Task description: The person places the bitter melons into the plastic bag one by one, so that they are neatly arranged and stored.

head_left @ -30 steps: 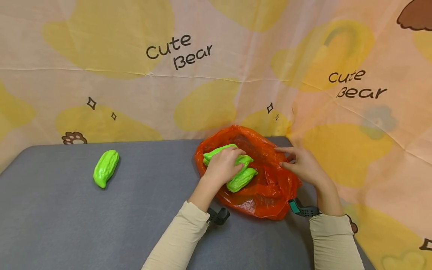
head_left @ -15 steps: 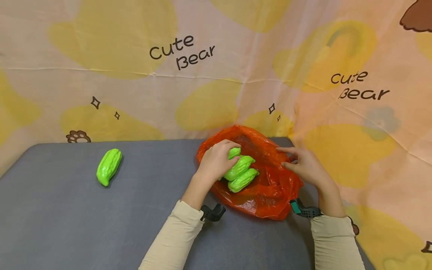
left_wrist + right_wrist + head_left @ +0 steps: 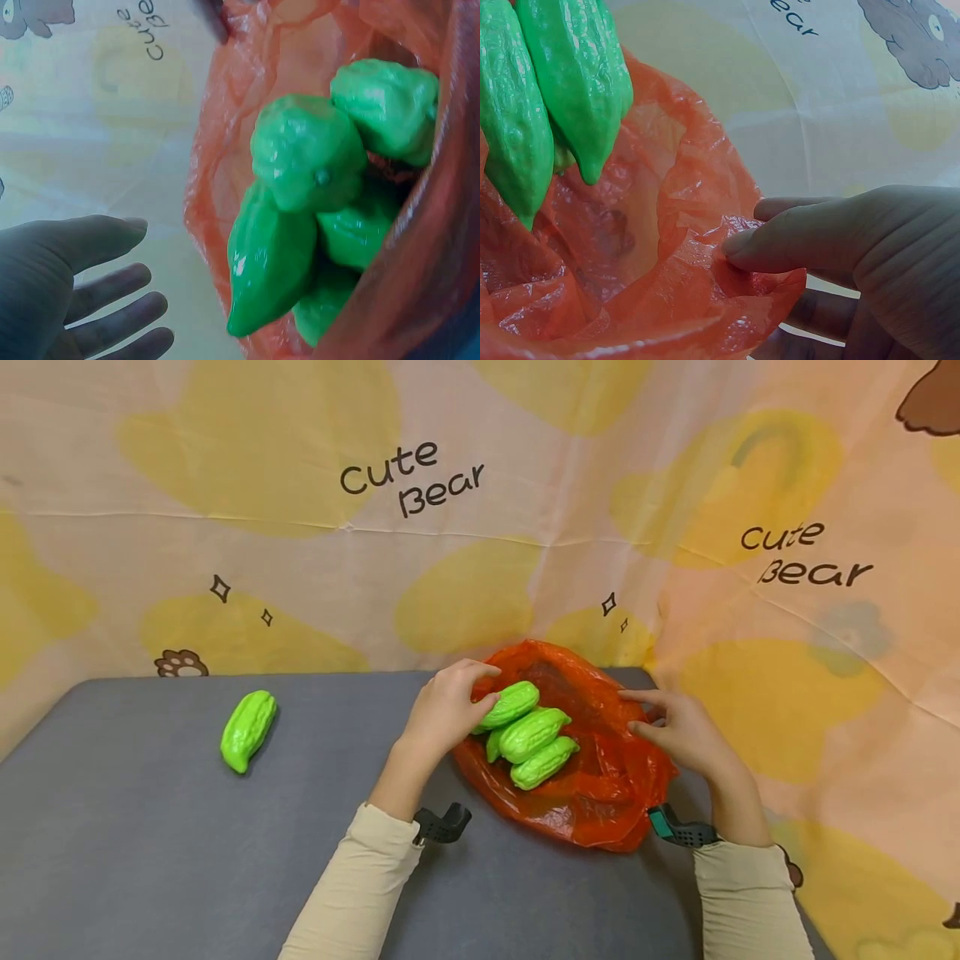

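A red plastic bag (image 3: 558, 821) lies with its mouth spread on the table in the head view. Several light green bitter melons (image 3: 534, 735) are piled inside it. My left hand (image 3: 444, 708) is over the bag's left rim, fingers spread; in the left wrist view that hand (image 3: 90, 259) appears apart from the bitter melons (image 3: 274, 259), holding nothing. At the right rim, my right hand (image 3: 688, 731) holds the bag. The right wrist view shows the thumb (image 3: 780, 244) on the plastic's inner side, with other fingers behind it.
One more bitter melon (image 3: 249, 731) lies on the grey table (image 3: 150, 843) at the left. A patterned cloth (image 3: 465, 593) hangs behind the table and along its right side. Dark camera mounts (image 3: 442, 823) are strapped to both wrists.
My left hand has let go of a bitter melon in the bag and drawn back leftward to the rim, uncovering the pile. The right hand stays at the rim.
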Demonstrator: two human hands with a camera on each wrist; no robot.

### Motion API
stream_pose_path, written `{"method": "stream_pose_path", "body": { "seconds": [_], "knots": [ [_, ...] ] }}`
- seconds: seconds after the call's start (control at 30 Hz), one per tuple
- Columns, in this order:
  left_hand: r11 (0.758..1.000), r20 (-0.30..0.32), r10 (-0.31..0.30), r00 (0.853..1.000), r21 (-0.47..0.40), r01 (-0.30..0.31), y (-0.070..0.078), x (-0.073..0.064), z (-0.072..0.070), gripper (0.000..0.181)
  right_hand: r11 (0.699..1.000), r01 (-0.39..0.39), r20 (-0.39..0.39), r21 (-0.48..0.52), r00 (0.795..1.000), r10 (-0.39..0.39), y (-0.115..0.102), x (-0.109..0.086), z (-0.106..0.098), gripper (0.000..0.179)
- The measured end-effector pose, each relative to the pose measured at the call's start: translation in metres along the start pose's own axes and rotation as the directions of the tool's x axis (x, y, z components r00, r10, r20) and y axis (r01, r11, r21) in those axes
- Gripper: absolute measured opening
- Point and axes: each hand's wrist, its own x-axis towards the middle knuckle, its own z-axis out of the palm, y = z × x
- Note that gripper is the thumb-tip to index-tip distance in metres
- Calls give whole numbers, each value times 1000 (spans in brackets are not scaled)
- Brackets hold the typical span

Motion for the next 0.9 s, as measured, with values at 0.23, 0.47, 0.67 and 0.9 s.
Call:
{"method": "stream_pose_path", "body": {
  "seconds": [0.23, 0.47, 0.67, 0.9],
  "knots": [
    [999, 7, -27, 1000, 16, 27, -11, -5, -13, 34, 1000, 2, 4, -8, 1000, -2, 1, 0, 1, 43],
    [998, 10, -51, 999, 48, 51, -23, -11, -25, 35, 1000, 0, 2, -14, 1000, 0, 2, 1, 2, 43],
    [995, 7, -74, 997, 66, 73, -33, -16, -33, 36, 1000, 8, -7, -18, 1000, -8, 0, 0, 3, 43],
    [989, 20, -64, 998, 136, 61, -48, -22, -41, 37, 1000, 1, 3, -12, 1000, -1, -1, -1, 2, 43]
  ]
}}
